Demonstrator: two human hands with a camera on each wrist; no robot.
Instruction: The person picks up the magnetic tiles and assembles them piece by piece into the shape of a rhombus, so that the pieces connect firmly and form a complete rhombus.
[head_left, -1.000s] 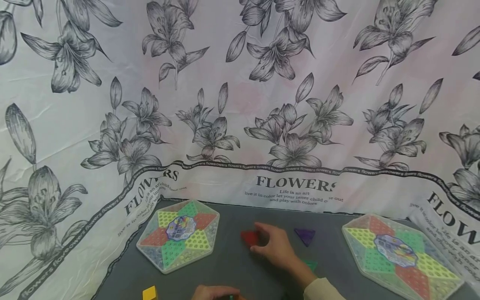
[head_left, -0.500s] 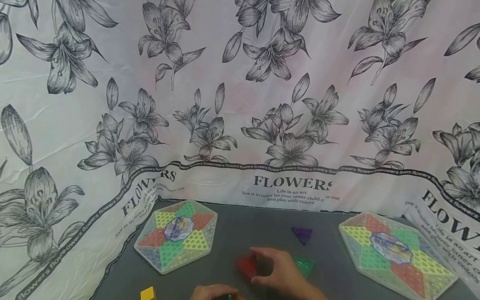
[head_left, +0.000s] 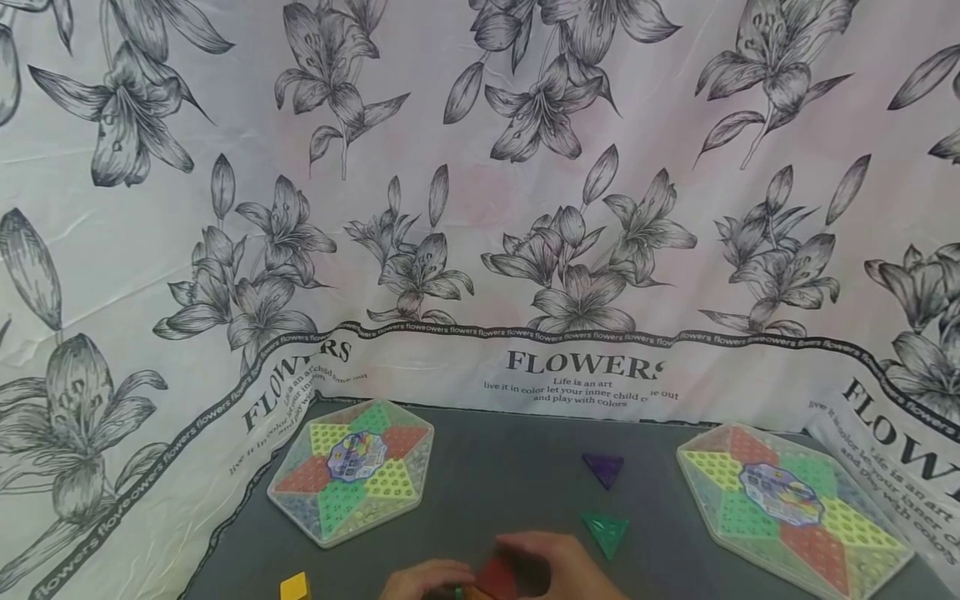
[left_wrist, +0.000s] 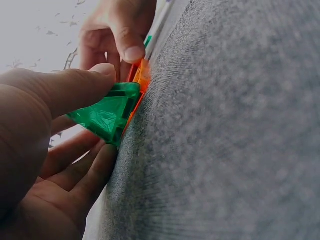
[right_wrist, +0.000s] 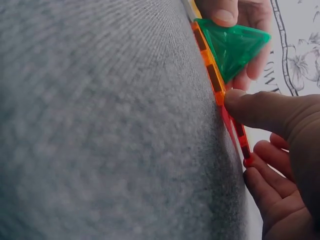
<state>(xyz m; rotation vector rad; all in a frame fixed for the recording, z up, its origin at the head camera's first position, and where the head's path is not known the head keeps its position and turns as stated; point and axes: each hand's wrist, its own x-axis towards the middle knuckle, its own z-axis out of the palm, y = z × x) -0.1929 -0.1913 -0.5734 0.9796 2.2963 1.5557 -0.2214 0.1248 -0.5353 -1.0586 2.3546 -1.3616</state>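
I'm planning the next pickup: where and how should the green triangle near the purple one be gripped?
Probably pinch the green triangle between its far edge and its near corner, reaching from above and the person's side. It seems to lie flat, corner pointing towards the person, and a strip of table separates the far edge from the purple triangle, leaving room.

Right grip (head_left: 558,568) has drawn the red triangle (head_left: 497,577) to the orange piece (right_wrist: 207,59), apparently touching; farther green triangle (head_left: 606,532) uncovered.
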